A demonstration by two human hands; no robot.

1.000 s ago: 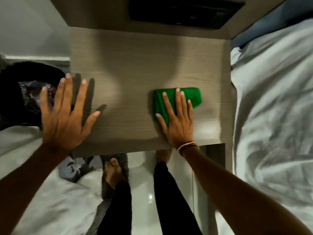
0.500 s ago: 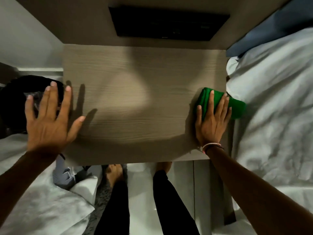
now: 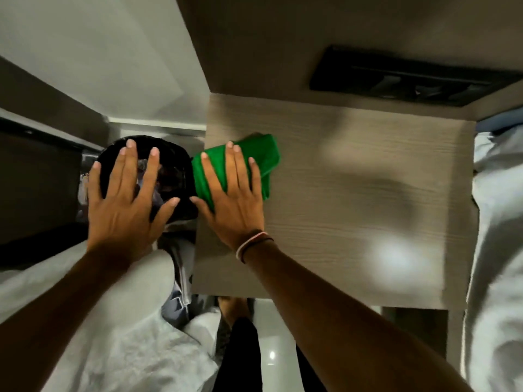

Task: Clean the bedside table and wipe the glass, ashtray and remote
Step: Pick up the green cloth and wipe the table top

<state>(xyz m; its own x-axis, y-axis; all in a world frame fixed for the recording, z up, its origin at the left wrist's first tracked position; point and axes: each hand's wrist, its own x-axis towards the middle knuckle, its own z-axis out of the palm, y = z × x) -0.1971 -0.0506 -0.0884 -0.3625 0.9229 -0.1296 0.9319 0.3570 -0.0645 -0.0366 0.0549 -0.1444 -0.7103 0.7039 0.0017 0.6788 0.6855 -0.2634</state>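
Both forearms were left bare, with no sleeves. 2 thin bands (image 3: 252, 242), 1 pale pink and 1 dark, were worn on the wrist of the right hand (image 3: 234, 205). Black trousers (image 3: 240, 355) were worn; the left hand (image 3: 124, 199) carried nothing on its wrist.

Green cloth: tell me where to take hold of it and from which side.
Take the green cloth at its bunched far corner, coming from above and the table's middle. That part lies bare, beyond the right hand pressing flat on its near half. The left edge overhangs the bedside table beside the black bin, so a grip there is crowded.
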